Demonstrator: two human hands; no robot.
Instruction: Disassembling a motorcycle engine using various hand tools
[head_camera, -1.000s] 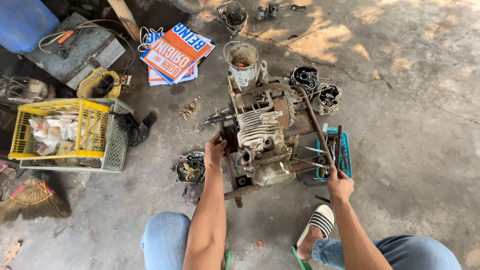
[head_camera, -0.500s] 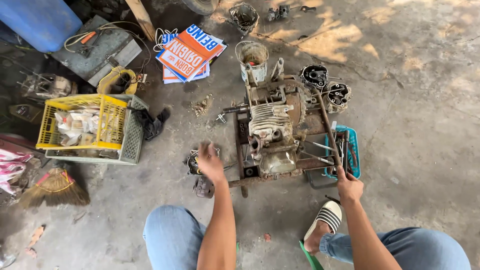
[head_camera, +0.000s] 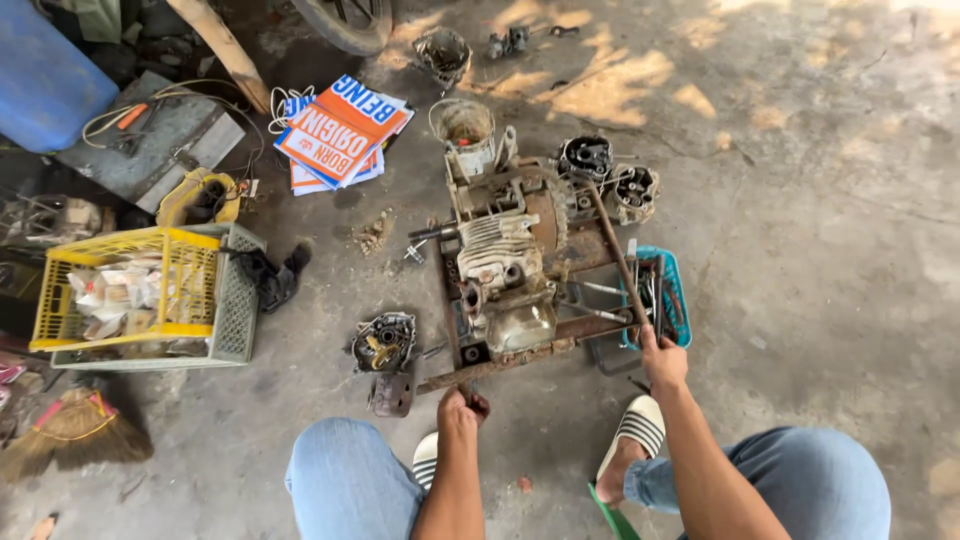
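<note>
A small engine (head_camera: 510, 265) sits on a rusty metal frame (head_camera: 520, 358) on the concrete floor (head_camera: 820, 230); the left hand (head_camera: 462, 410) grips the frame's near edge; the right hand (head_camera: 662, 358) holds a long rusty bar (head_camera: 612, 250) lying across the engine; a teal tray (head_camera: 678, 300) lies beside it; a yellow crate (head_camera: 130, 290) stands well apart to the left.

A stack of flat rectangular printed sheets or booklets (head_camera: 340, 130) lies on the concrete floor at upper left, tilted, the top one orange with large white lettering and a blue band along its upper edge. White and blue sheets peek out beneath it. Inside the yellow crate (head_camera: 190, 285) at left lie pale, crumpled packets (head_camera: 110, 295), possibly paper-wrapped parts; the mesh blurs them.
</note>
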